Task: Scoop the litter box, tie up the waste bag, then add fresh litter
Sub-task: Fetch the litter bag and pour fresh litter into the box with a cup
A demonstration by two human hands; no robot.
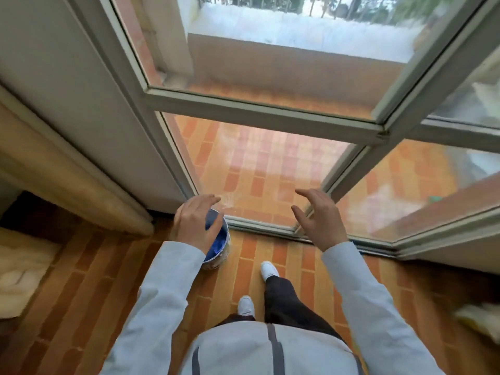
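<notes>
Hands up in front of us, both empty: our left hand (196, 221) hovers with relaxed, slightly curved fingers (209, 200) spread wide, and our right hand (320, 217) is raised the same way, fingers loose and apart, holding nothing. Under the left hand sits a small round bucket (220, 251) with a blue bag (216, 239) lining it, standing on the orange brick-pattern floor (297, 266) right by the glass door (257, 163). No litter box anywhere in our view. We're standing at the door's threshold in white shoes (269, 269), one foot ahead of the other. Through the glass we see a tiled balcony. Something pale and blurry lies at the floor's far right edge.
</notes>
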